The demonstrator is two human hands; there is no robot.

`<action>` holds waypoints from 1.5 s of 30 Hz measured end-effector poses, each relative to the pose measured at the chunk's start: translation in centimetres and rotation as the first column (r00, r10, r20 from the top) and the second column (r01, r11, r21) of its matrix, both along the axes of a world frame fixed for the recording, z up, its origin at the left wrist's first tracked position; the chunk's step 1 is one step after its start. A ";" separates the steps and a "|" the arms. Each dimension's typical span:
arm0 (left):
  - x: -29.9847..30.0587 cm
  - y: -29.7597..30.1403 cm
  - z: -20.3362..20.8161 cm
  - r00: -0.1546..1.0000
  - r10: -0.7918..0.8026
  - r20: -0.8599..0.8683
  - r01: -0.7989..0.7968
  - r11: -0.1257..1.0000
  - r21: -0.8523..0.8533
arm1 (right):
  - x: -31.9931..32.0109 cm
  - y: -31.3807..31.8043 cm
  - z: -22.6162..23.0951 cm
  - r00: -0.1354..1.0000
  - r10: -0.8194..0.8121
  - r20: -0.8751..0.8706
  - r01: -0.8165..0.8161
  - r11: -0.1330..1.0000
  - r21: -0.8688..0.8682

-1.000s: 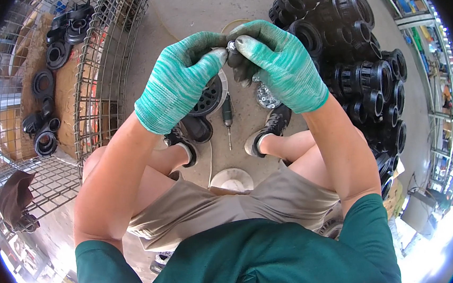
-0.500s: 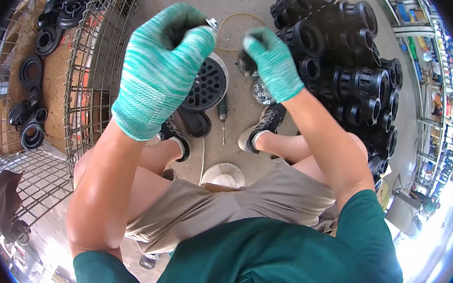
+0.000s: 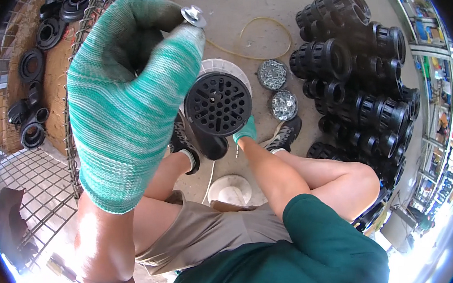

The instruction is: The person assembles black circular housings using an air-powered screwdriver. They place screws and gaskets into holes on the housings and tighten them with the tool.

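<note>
My gloved left hand (image 3: 137,90) is raised close at the upper left, thumb and fingertips pinching a small silver screw with a washer (image 3: 194,16). Below it, a round black grate (image 3: 218,104) full of holes and slots sits over a white bucket (image 3: 219,65). My gloved right hand (image 3: 246,131) is down by the grate's near right edge, its fingers hidden behind the grate. Just beneath that hand a thin drill bit (image 3: 237,151) shows; the drill's body is out of sight. A smooth black rounded part (image 3: 211,144) is under the grate's near edge.
Right of the grate stand a tub of screws (image 3: 272,74) and a tub of washers (image 3: 284,105). Stacked black ribbed fittings (image 3: 361,99) fill the right side. A wire cage (image 3: 33,188) with black parts borders the left. A yellowish hose (image 3: 288,35) curls on the floor.
My left hand has come nearer and left, still pinching the screw and washer. My right hand has left the tubs, moving down and left to beside the grate.
</note>
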State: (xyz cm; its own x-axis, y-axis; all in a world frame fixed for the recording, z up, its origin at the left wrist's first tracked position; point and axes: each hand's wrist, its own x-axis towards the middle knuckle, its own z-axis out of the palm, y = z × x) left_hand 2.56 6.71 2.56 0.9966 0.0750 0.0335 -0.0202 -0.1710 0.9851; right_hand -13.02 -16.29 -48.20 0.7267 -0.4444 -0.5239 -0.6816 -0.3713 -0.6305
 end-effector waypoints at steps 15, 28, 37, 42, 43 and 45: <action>-0.5 1.0 -3.0 0.883 -0.409 -0.229 0.441 0.891 0.107 | 11.1 -6.1 38.1 0.983 -0.106 0.147 0.010 0.842 0.540; -4.0 0.2 -4.9 0.816 -0.487 -0.311 0.494 0.867 -0.061 | 14.1 -2.8 50.7 0.774 -0.417 0.477 -0.262 0.475 0.840; -3.2 0.3 -5.0 0.814 -0.446 -0.373 0.467 0.883 -0.037 | 16.8 -0.7 50.1 0.659 -0.632 0.408 -0.206 0.370 0.906; -2.8 0.4 -5.5 0.823 -0.428 -0.373 0.430 0.899 -0.084 | 17.2 -0.1 49.6 0.618 -0.636 0.462 -0.239 0.408 0.881; -2.7 0.5 -5.6 0.822 -0.429 -0.374 0.430 0.899 -0.085 | 17.2 -0.1 49.6 0.617 -0.637 0.462 -0.234 0.412 0.880; -2.6 0.5 -5.9 0.839 -0.426 -0.340 0.441 0.897 -0.035 | 17.2 -0.3 49.4 0.616 -0.639 0.461 -0.227 0.417 0.880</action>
State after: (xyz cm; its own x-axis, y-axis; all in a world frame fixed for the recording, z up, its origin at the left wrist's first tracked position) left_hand -0.08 7.20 -3.36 0.8797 -0.3611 -0.3095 0.2221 -0.2636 0.9387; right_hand 4.19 -16.56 1.21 0.9436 -0.3108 -0.1145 0.1403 0.6883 -0.7117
